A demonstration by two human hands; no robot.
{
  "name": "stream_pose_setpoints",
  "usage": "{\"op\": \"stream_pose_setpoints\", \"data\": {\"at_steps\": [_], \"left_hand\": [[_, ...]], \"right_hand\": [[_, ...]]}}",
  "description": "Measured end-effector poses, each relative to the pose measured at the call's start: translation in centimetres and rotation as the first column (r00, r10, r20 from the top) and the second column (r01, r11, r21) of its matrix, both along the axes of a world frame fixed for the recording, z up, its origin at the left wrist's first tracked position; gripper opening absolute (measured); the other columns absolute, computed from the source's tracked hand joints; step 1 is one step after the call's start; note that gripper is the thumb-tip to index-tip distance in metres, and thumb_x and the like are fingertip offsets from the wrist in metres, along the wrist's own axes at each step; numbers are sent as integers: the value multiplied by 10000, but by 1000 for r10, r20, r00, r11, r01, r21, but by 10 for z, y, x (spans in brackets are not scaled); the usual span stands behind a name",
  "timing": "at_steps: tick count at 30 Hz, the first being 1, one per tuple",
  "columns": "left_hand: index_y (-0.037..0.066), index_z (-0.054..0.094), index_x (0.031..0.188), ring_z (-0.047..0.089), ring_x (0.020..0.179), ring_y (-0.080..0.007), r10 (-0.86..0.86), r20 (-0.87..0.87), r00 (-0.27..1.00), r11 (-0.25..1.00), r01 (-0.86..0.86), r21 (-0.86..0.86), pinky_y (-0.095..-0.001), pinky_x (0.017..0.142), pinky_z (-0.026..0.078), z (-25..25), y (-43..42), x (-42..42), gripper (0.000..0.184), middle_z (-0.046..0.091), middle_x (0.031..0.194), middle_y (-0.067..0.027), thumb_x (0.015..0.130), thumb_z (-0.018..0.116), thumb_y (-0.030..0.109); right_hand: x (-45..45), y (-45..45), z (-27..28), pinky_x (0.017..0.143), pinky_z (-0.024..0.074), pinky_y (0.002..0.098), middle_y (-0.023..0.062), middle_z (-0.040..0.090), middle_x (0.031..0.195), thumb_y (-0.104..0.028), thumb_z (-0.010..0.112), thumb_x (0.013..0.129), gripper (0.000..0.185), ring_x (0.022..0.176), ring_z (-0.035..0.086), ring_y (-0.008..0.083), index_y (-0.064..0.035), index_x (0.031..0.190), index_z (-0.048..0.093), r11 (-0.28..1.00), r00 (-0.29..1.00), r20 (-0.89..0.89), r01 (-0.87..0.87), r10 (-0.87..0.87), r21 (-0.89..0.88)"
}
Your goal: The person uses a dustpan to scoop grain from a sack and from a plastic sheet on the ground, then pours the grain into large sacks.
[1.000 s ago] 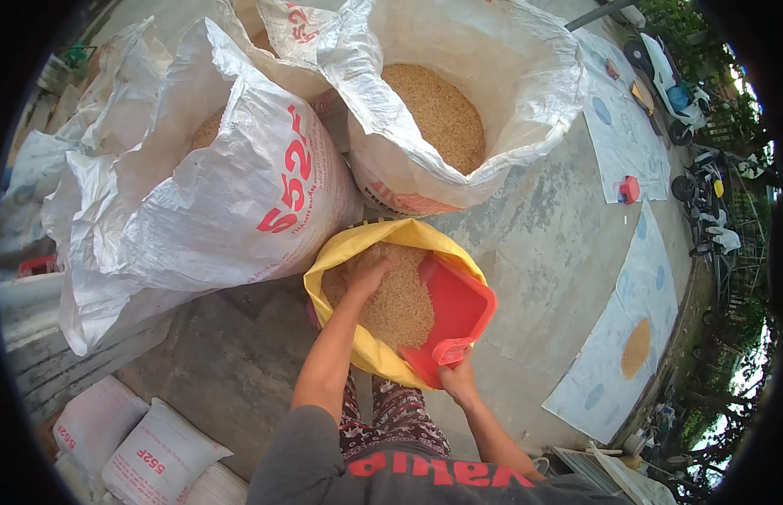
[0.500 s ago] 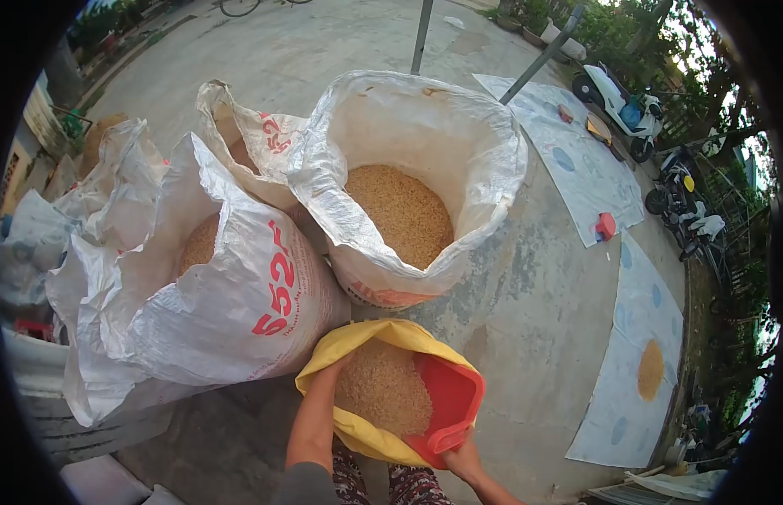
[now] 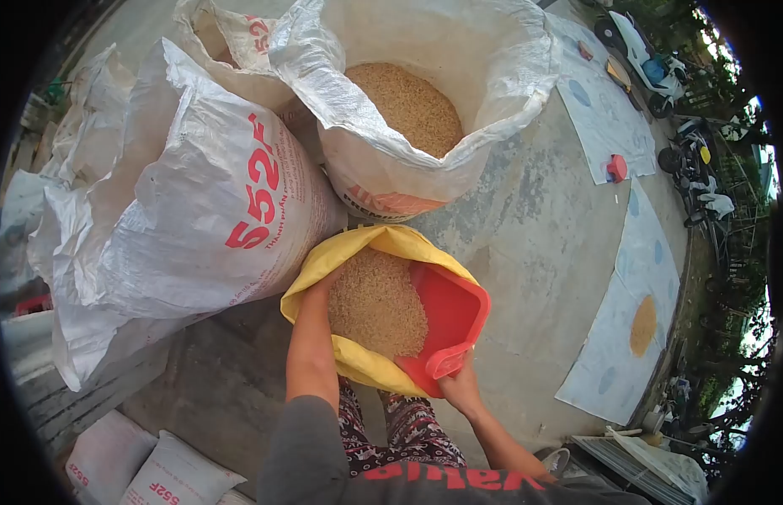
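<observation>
A yellow sack stands open in front of my legs, holding a heap of tan grain. Inside its right side lies a red scoop, tilted, with grain against its inner edge. My right hand grips the scoop by its handle at the sack's lower right rim. My left hand reaches into the sack's left side; its fingers are hidden by the yellow fold and the grain, and only the forearm and wrist show.
Large white sacks with grain stand ahead and at left. Filled white sacks lie at lower left. Pale sheets with a grain pile and a red object are at right, beside motorbikes.
Against the first frame, my left hand has gone from visible on the grain to hidden deeper at the sack's left side. The camera view tilted up, then down again. My right hand keeps its grip.
</observation>
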State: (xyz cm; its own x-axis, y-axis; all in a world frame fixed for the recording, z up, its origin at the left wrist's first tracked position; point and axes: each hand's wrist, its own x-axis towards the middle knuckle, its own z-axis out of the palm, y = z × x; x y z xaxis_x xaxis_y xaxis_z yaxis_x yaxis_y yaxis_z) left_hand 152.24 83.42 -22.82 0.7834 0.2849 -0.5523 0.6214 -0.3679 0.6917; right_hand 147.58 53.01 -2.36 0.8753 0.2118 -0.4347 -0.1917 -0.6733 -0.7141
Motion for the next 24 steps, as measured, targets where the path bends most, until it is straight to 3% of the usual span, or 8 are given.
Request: {"op": "stream_pose_setpoints", "data": {"at_steps": [4,8,10,14,16,18,20,24], "left_hand": [[167,353,1286,298,1217,-230,-33,-80,996,999,35,22,-334,978,265,44,-3,-7,666,344,1315,-92,751,516,528],[44,364,1261,349,1179,-245,223,-162,961,871,-271,-410,-322,963,278,34,-44,-18,660,370,1285,-128,774,518,461],[13,287,1294,230,1260,-271,130,-230,964,847,-229,-479,-346,1018,203,91,-60,-19,815,253,1352,-178,722,505,552],[19,172,1331,137,1285,-306,-78,-177,981,965,30,-260,-390,1044,124,77,-92,-18,878,155,1379,-199,734,419,613],[45,206,1328,131,1283,-316,-4,-168,986,876,-77,-476,-397,1040,118,88,-85,-12,789,164,1384,-173,776,396,575],[42,293,1292,232,1251,-294,151,-88,985,986,-144,89,-391,1017,185,50,-62,2,702,259,1352,-159,798,386,533],[37,378,1235,341,1189,-270,223,163,961,974,-211,-87,-371,976,257,47,-36,16,683,365,1287,-152,769,454,530],[37,382,1232,345,1185,-269,191,153,970,976,-171,-139,-369,974,260,20,-55,19,684,369,1284,-152,765,460,530]], "right_hand": [[7,7,9,860,378,396,234,464,1090,-99,585,682,594,1015,468,367,41,1167,271,994,984,-168,69,-55,80],[-12,-1,-3,915,305,434,265,405,1123,-92,553,639,539,1062,388,399,22,1131,366,999,996,-85,-10,6,-38],[-12,-2,-12,862,377,336,161,480,1050,-8,517,635,547,1007,481,264,11,1138,303,980,984,67,-159,167,-116],[-7,-1,-10,854,390,330,157,470,1084,20,502,610,598,1005,486,270,-1,1170,292,993,988,-131,97,-88,64],[-1,-3,-5,852,391,329,154,470,1087,18,503,609,614,1005,486,270,-4,1183,286,996,991,-120,68,-61,54],[-5,1,-2,849,392,328,150,470,1089,16,504,607,631,1005,486,271,-8,1196,280,998,989,-135,56,-53,19],[-10,9,-2,538,398,305,72,502,614,-13,516,736,23,547,474,191,-1,754,522,979,938,331,34,-100,199],[-8,8,-3,576,400,310,75,510,646,-20,508,737,35,581,479,194,-4,768,512,991,954,293,28,-66,131]]}}
